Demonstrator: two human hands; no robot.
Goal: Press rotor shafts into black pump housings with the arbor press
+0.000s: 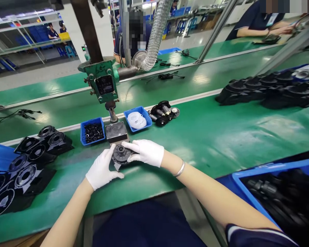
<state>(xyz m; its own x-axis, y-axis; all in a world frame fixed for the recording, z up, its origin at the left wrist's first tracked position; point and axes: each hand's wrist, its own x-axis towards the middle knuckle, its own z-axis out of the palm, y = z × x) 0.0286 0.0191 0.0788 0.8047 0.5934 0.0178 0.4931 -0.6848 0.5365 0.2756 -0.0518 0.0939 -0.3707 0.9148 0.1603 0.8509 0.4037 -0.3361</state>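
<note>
A round black part (121, 153) with a raised centre ring lies between my gloved hands, in front of the dark metal block (116, 131) under the green press (104, 82). My right hand (147, 152) grips the part from the right, fingers over its top and side. My left hand (101, 168) touches its left edge with the fingertips, the thumb held apart near the green table (149, 178). Behind the block stand a blue tray (81, 135) of small black rings and another blue tray (148, 124) of white rings.
Black housings (37, 152) stand at the left, with more (247, 91) at the back right. Assembled black parts (163, 113) lie beside the ring tray. A blue crate (257, 212) is at the lower right. People sit across the bench.
</note>
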